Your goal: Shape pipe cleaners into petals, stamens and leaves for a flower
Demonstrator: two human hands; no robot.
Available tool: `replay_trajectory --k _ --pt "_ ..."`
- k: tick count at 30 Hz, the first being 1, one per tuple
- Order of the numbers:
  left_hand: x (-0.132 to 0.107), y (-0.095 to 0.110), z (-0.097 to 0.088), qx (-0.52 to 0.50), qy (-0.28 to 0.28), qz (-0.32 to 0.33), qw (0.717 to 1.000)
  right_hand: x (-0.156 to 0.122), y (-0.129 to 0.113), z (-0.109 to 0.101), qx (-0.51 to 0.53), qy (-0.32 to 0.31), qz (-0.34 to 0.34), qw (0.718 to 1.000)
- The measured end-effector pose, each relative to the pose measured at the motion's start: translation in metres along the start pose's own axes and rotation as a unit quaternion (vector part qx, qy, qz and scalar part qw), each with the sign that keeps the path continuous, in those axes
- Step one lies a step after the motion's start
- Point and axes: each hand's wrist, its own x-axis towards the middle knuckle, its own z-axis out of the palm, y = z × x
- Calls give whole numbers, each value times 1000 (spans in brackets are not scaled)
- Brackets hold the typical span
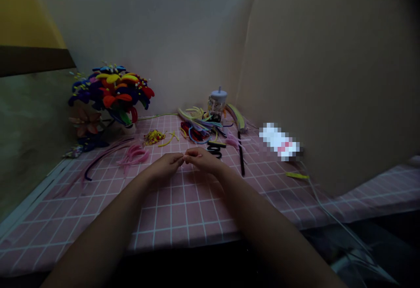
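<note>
Over the middle of the pink checked tablecloth (177, 209), my two hands meet at the fingertips. My left hand (166, 164) is closed in a pinch, its fingertips close against those of the other hand. My right hand (204, 159) pinches as well, fingers curled. A small bit of a thin pink strip (199, 155) shows at the right fingers; the rest is hidden by the hands. Nearest on the left lie looped pink pipe cleaners (136, 153). Just behind the right hand is a bent black pipe cleaner (215, 149).
A colourful pipe-cleaner bouquet (114, 89) stands back left. Small yellow and red pieces (154, 137) lie before a bundle of pipe cleaners (197, 119). Behind them is a lidded tumbler (218, 102). A blurred white object (278, 141), a cable (318, 198) and a panel (328, 82) are right.
</note>
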Motion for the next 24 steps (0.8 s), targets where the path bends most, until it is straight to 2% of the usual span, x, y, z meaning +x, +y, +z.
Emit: replay_trajectory --k 5,6,8,10,11,13,15,17,19,21,24 --pt "-1 5 0 21 29 6 999 0 -2 -2 7 8 -31 999" --pt "0 4 0 20 62 -1 998 1 -2 -1 2 27 -34 999" --pt "5 -1 2 -19 169 -34 985 3 0 0 -6 88 -38 995" --pt "10 -5 3 -131 257 -93 953 6 2 3 5 167 -39 985" --pt "11 -6 5 -208 265 -126 933 7 3 5 20 201 -38 979" --pt "13 -6 9 -359 214 -167 893 9 4 10 52 245 -31 968" --pt "13 -2 15 -462 153 -153 860 9 2 15 59 250 -31 966" --pt "13 2 20 -510 131 -110 843 8 0 20 48 224 -45 972" --pt "12 3 21 -524 136 -85 836 7 -2 23 34 186 -58 980" --pt "12 2 17 -514 157 -91 839 6 -3 21 10 153 -64 986" --pt "11 -2 9 -462 183 -112 860 3 -4 14 -5 148 -65 987"
